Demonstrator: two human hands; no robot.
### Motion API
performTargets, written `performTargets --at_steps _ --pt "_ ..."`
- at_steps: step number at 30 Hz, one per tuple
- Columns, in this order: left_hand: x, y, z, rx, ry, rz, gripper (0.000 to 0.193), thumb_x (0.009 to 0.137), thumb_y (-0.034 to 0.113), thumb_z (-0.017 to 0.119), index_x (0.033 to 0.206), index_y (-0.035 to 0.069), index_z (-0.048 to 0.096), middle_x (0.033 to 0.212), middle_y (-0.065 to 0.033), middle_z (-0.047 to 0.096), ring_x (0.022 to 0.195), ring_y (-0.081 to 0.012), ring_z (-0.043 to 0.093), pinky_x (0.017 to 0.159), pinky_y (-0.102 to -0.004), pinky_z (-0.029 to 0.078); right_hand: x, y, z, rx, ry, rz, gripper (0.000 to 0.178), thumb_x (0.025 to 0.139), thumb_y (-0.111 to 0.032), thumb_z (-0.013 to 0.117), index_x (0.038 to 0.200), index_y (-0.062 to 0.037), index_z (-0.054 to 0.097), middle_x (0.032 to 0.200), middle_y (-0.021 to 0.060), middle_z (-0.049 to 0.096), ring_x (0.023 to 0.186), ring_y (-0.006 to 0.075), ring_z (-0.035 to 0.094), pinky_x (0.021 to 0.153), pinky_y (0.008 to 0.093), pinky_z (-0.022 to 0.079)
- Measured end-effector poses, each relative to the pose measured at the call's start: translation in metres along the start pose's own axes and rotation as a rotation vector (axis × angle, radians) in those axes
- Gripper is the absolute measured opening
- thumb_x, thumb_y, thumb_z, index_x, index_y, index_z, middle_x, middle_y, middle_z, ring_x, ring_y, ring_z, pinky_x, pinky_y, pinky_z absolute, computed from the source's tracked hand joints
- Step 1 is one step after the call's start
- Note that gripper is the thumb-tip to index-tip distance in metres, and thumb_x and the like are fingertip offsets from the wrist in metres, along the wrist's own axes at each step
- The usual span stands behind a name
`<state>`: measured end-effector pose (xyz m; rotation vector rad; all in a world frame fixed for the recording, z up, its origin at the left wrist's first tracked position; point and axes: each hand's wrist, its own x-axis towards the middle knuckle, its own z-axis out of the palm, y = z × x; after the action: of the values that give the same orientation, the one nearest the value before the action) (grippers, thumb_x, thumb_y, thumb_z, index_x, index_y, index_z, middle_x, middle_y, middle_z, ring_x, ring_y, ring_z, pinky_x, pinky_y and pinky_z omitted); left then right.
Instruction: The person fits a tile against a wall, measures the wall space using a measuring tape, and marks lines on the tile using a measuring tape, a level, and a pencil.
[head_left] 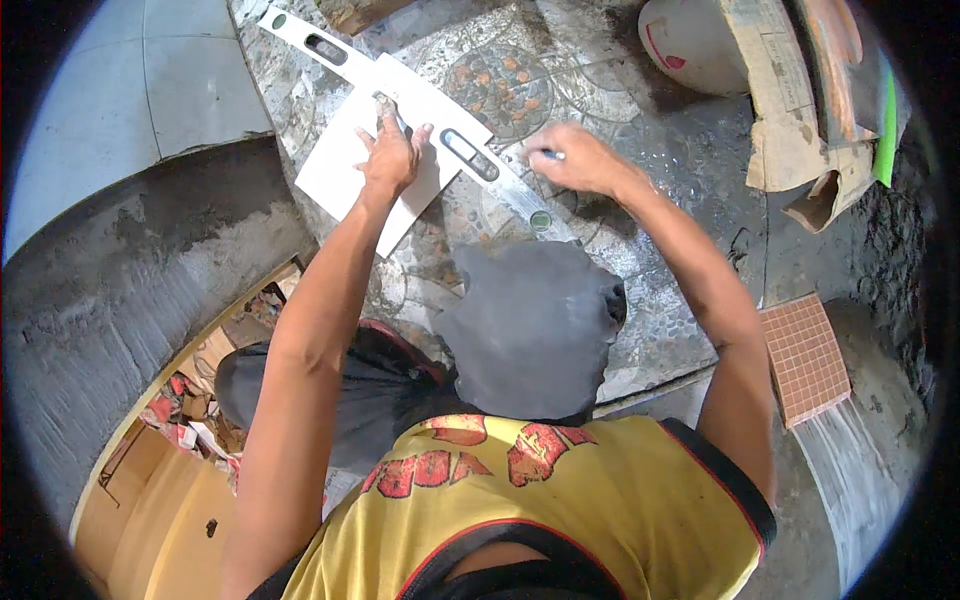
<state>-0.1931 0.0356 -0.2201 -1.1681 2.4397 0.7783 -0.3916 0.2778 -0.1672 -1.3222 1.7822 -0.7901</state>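
A white spirit level with oval cut-outs lies slantwise over a flat white tile. My left hand rests on the level and the tile with its fingers spread, pressing from above and grasping nothing. To the right of the level, my right hand is closed round a thin pen-like stick with a blue and white end. That hand is over the patterned floor, apart from the tile. Most of the stick is hidden by the fingers.
The wet, patterned floor lies under the tile. A pale bucket and torn cardboard are at the far right. Nearer right sits a reddish gridded tile. At left, a grey curved ledge borders a wooden-edged recess with scraps.
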Motion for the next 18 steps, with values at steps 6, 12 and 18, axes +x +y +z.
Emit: performTargets --at_steps 6,12,18 --pt "-0.006 0.001 0.000 -0.004 0.043 -0.062 0.080 0.097 0.058 0.049 0.153 0.008 0.023 0.157 -0.0225 0.032 0.145 -0.0578 0.005 0.102 -0.0843 0.015 0.054 -0.009 0.016 0.289 0.406 0.059 0.017 0.089 -0.015 0.065 0.101 -0.0031 0.071 0.091 0.0051 0.073 0.083 0.0077 0.069 0.071 0.0266 0.054" --pt "-0.010 0.005 -0.003 -0.051 0.032 -0.075 0.088 0.095 0.059 0.053 0.156 0.009 0.016 0.159 -0.0192 0.029 0.146 -0.0566 0.002 0.103 -0.0841 0.012 0.097 0.016 0.066 0.394 0.534 0.067 0.020 0.087 -0.025 0.066 0.093 -0.0056 0.071 0.082 0.0128 0.073 0.075 0.0246 0.071 0.072 0.0361 0.054" --pt "-0.009 -0.003 -0.006 -0.042 0.032 -0.116 0.088 0.094 0.057 0.055 0.158 0.016 0.012 0.162 -0.0155 0.024 0.147 -0.0556 0.001 0.102 -0.0845 0.012 0.138 0.002 0.074 0.354 0.397 0.110 0.024 0.087 -0.028 0.066 0.096 -0.0065 0.071 0.086 0.0154 0.072 0.080 0.0290 0.071 0.074 0.0387 0.054"
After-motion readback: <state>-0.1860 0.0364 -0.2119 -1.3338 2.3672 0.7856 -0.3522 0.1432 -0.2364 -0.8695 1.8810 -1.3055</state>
